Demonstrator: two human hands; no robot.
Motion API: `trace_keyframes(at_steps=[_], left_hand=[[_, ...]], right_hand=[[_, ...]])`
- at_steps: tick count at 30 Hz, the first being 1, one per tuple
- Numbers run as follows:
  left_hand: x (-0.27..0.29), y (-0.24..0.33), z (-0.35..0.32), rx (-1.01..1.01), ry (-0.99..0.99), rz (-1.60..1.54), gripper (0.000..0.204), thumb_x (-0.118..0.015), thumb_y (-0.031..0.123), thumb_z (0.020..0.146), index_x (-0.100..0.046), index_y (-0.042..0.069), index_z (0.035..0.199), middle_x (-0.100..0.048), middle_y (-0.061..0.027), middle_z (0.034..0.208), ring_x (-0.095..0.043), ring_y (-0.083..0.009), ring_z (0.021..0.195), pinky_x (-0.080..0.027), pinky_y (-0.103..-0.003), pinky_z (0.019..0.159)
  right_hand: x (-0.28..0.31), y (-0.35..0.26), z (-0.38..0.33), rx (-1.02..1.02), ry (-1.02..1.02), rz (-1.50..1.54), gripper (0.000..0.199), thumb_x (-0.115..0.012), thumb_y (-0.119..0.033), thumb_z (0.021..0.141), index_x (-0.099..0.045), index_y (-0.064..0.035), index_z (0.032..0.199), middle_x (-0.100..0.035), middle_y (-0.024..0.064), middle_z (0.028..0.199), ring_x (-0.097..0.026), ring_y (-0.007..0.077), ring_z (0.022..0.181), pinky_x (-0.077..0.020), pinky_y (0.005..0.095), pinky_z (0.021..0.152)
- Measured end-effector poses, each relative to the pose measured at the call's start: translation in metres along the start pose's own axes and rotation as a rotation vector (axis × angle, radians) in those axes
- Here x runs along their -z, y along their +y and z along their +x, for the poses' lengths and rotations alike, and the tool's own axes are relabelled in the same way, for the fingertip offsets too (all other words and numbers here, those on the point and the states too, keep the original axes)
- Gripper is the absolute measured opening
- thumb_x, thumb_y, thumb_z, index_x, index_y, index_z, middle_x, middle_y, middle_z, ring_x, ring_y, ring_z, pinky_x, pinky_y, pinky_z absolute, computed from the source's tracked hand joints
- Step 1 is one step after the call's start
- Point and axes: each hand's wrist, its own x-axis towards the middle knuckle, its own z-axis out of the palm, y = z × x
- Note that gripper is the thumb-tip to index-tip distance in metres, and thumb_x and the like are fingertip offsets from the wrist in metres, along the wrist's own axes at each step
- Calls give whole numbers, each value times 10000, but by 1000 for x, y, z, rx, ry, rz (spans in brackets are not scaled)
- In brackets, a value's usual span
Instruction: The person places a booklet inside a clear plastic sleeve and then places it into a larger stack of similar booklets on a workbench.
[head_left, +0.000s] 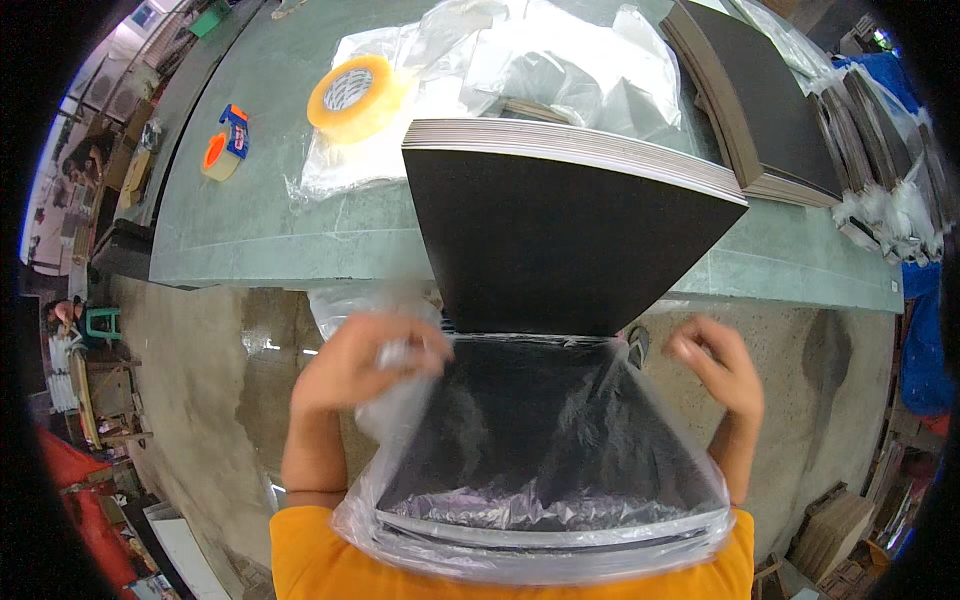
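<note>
A thick stack of black boards with pale edges stands tilted at the table's near edge. Below it, another black stack in a clear plastic bag lies against my front. My left hand is at the left of the bag, its fingers bent and smeared by motion; clear plastic shows beside them, but whether they grip it is unclear. On the other side, my right hand hovers apart from the bag. Its fingers curl loosely, and nothing shows in them.
On the green table lie a yellowish tape roll, a tape dispenser and crumpled clear bags. More black boards and bagged bundles lie at the right. A green stool stands far left.
</note>
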Motion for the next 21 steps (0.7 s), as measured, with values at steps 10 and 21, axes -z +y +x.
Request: trace_keyframes(at_steps=[10,21], left_hand=[[-143,-210,35,-2,-54,-99,225,-541,239,819,-539,34,910,-569,-98,845,-553,-202,814,-432,-322,709],[6,46,91,-193,796,-336,441,-334,415,898,-530,57,732,-491,-22,564,-462,-75,505,-383,-202,459]], right_hand=[[-94,149,33,-33,-260,-345,555,-367,-460,862,-403,-45,1229,-350,176,1293,-332,311,1194,-256,397,979],[-38,-39,59,107,-74,393,212,-646,-194,756,-605,8,805,-573,-5,682,-509,63,685,-431,234,640]])
